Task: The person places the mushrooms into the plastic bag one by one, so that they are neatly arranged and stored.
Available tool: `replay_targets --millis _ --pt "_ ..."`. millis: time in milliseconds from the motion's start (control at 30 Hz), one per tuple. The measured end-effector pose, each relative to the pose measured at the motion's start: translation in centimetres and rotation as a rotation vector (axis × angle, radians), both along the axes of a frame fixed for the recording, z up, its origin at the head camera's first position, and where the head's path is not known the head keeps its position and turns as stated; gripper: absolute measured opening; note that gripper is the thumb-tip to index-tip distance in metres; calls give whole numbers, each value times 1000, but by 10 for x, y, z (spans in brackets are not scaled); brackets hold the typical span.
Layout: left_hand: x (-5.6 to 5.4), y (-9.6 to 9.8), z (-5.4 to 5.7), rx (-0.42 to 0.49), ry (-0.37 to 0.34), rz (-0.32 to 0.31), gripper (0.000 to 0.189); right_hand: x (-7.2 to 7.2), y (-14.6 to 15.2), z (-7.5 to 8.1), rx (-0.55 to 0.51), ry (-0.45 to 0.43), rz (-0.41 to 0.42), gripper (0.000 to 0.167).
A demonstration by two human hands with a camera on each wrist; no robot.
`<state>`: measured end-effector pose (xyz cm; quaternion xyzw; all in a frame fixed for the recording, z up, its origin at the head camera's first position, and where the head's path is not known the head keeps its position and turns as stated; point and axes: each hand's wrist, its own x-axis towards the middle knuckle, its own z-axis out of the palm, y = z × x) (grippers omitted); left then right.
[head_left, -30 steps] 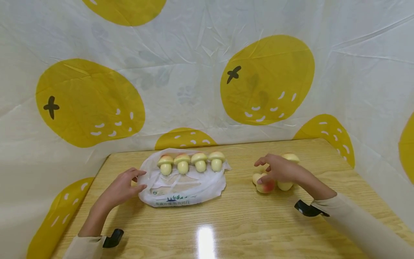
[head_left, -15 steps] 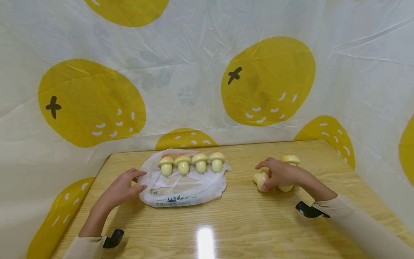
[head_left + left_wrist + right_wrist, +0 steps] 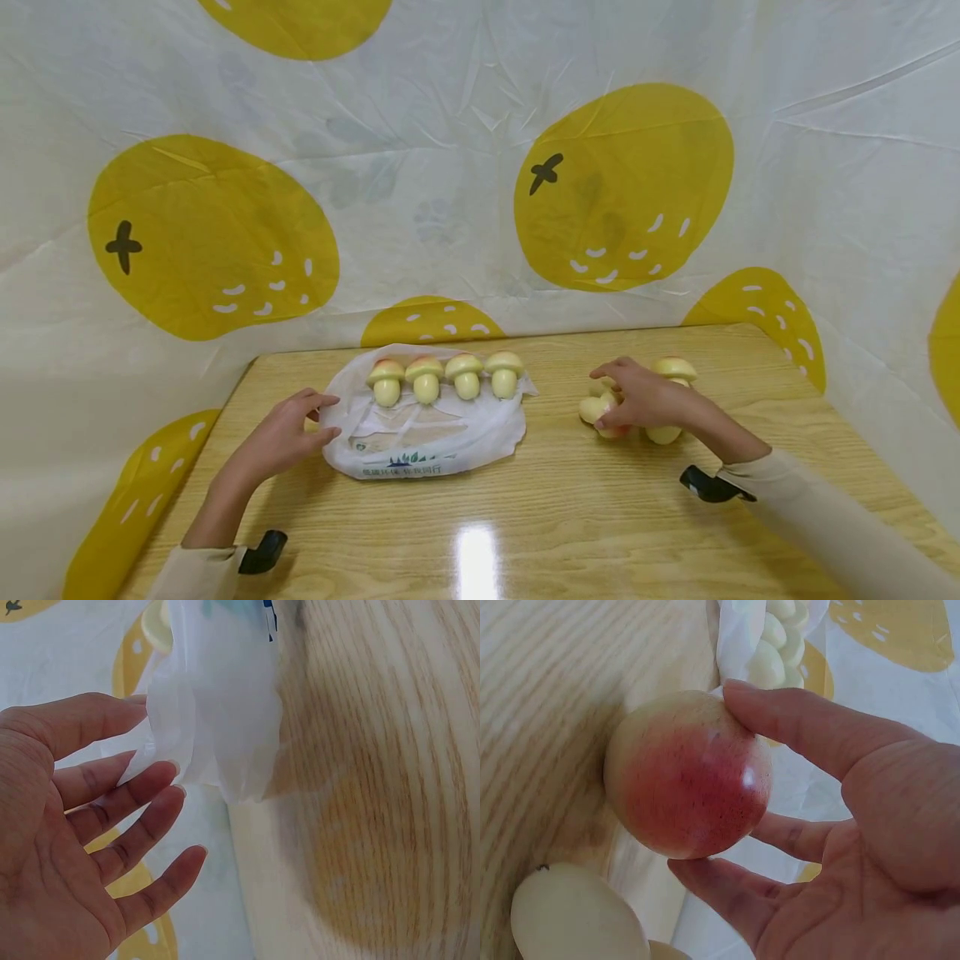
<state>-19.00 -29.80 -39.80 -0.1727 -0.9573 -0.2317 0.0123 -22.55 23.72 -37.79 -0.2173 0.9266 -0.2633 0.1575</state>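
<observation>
My right hand [image 3: 648, 396] pinches a toy mushroom [image 3: 690, 776] by its cap, thumb on one side and fingers on the other. The cap is pale yellow with a red blush, and its stem points left in the head view. A second mushroom [image 3: 663, 435] lies just right of it, partly hidden by that hand. My left hand [image 3: 288, 429] is at the left edge of a white plastic bag [image 3: 480, 437], fingers apart and loosely bent, their tips touching the film. A row of several similar mushrooms [image 3: 466, 375] lies on the bag.
Everything lies on a wooden table [image 3: 570, 517]. A white curtain [image 3: 420, 200] printed with large yellow fruit hangs behind the table and along its sides. A bright light reflection [image 3: 477, 558] shows near the front.
The right hand has closed its fingers on the mushroom's cap, and the mushroom has turned and shifted slightly left. The left hand and the bag stay in place.
</observation>
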Motion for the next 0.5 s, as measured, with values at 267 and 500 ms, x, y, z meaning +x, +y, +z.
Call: replay_targets --millis 267,500 --pt "-1 -1 -1 -1 -5 -3 43 -7 4 1 -18 25 -44 80" --pt "0 1 1 -6 -4 0 43 -6 7 3 -100 -56 -67 68"
